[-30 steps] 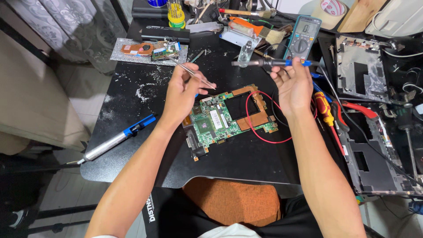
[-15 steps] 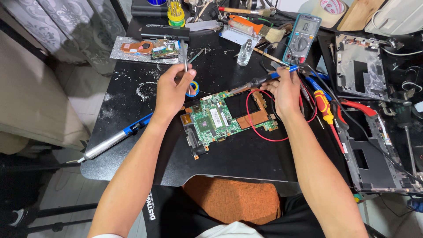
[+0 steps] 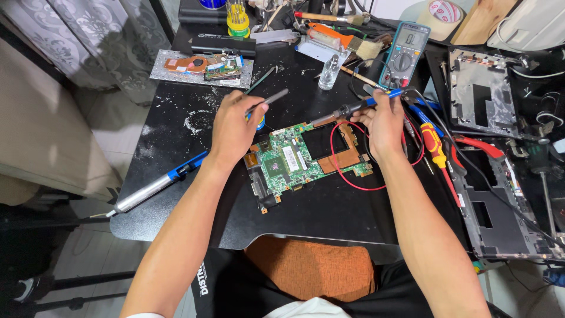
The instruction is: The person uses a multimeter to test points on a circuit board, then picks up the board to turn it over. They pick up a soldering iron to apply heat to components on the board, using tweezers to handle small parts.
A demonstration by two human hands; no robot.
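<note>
Seen from above: black desk (image 3: 194,200), rounded near-left corner, near edge just short of an orange seat cushion (image 3: 312,271).

Left hand (image 3: 235,126) clamped on grey tweezers (image 3: 272,99), tips pointing far and right, raised over a green circuit board (image 3: 294,162). Right hand (image 3: 382,121) clamped on a soldering iron (image 3: 353,108) with blue and black grip, tip aimed left at the board's far edge. Board lying flat mid-desk, between both hands, with a red wire (image 3: 344,179) looping over its right half.

Open desk surface near and left of the board, apart from a blue and silver desoldering pump (image 3: 156,185) lying slanted toward the left edge. Far side crowded: multimeter (image 3: 403,56), small clear bottle (image 3: 329,73), brushes, foil sheet with parts (image 3: 200,68). Right side tight: red and yellow screwdriver (image 3: 435,150) just beside the right wrist, then an opened laptop chassis (image 3: 500,206).

Compared with half a second earlier: tweezers tilted further right, iron swung lower toward the board; board unmoved.
</note>
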